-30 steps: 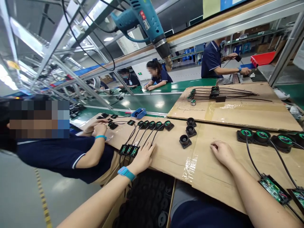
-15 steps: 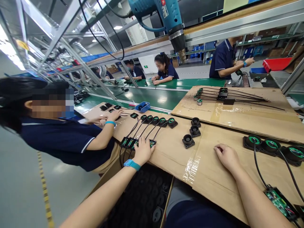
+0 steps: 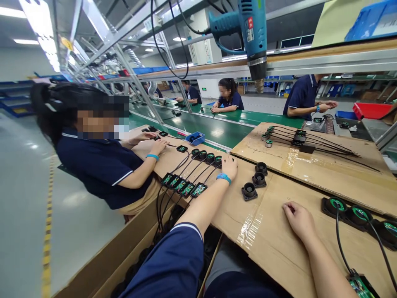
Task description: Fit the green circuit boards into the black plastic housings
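My left hand (image 3: 228, 166) reaches over the cardboard to the right end of a row of round black housings (image 3: 210, 158) with green circuit boards inside. Its fingers are bent down around the end housing, which they mostly cover. Cables run from the row to several black boxes with green boards (image 3: 187, 188), below and left of that hand. My right hand (image 3: 300, 221) rests on the cardboard with its fingers curled in; nothing shows in it. Three bare black housings (image 3: 249, 191) stand between my hands. More round housings with green boards (image 3: 361, 215) lie right of my right hand.
A blue power tool (image 3: 254, 37) hangs overhead. A co-worker (image 3: 105, 165) handles parts at the left, near a small blue bin (image 3: 196, 138). A raised cardboard sheet (image 3: 263, 142) bears cabled parts. Below the table edge is an open carton (image 3: 114, 252). Other people sit beyond the green conveyor (image 3: 214, 128).
My left hand has moved from the black boxes up and right to the end housing of the row. My right hand stays resting on the cardboard. The view has shifted left.
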Demonstrator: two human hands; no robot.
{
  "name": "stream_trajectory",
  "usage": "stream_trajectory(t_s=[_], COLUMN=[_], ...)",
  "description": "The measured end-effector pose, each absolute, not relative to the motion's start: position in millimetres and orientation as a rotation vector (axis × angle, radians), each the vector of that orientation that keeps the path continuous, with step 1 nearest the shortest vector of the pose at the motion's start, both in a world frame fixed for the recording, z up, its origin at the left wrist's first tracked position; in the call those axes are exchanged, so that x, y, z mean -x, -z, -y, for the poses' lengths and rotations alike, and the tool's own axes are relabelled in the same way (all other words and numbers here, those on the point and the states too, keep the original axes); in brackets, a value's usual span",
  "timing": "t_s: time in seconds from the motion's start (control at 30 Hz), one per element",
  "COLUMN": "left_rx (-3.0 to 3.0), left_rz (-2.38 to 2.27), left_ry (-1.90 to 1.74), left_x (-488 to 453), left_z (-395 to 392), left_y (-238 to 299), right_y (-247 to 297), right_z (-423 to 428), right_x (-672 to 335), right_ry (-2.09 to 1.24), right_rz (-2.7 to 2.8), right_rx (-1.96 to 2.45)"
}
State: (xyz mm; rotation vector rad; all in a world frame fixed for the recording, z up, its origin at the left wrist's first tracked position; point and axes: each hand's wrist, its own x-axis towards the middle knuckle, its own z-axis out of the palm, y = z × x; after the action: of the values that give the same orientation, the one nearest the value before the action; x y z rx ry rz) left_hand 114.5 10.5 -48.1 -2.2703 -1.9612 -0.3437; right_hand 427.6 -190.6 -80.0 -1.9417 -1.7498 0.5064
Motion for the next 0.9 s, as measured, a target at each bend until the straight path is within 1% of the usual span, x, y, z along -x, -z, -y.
stream_trajectory(t_s=[0.13, 0.27, 0.33, 0.43, 0.5, 0.6, 0.7, 0.9], left_rx=[2.18, 2.153, 2.136, 2.064, 1.999, 1.854, 1.822, 1.936], left_rz=[2.052, 2.05, 2.022, 2.01, 2.118, 2.489, 2.73, 2.721], left_ry=[0.367, 0.385, 0.398, 0.396, 0.364, 0.339, 0.379, 0.364], left_x=[-110.6, -104.9, -100.8, -77.9, -46.4, 11.7, 51.2, 58.0], left_z=[-4.7, 7.3, 27.8, 78.8, 113.8, 143.1, 141.4, 124.2], left_y=[55.8, 49.1, 47.3, 51.9, 56.5, 59.1, 60.1, 62.6], right_y=[80.4, 80.2, 81.5, 84.5, 85.8, 85.9, 85.8, 90.2], right_z=[188.4, 186.9, 187.0, 187.0, 186.6, 185.9, 186.3, 189.3], right_x=[-427.1, -427.6, -429.1, -431.0, -431.0, -429.7, -429.0, -431.4], right_ry=[-0.49, -0.485, -0.492, -0.505, -0.507, -0.505, -0.51, -0.543], right_rz=[1.754, 1.756, 1.757, 1.727, 1.711, 1.697, 1.671, 1.637], right_rx=[1.984, 2.003, 1.984, 1.985, 2.001, 2.024, 2.043, 2.002])
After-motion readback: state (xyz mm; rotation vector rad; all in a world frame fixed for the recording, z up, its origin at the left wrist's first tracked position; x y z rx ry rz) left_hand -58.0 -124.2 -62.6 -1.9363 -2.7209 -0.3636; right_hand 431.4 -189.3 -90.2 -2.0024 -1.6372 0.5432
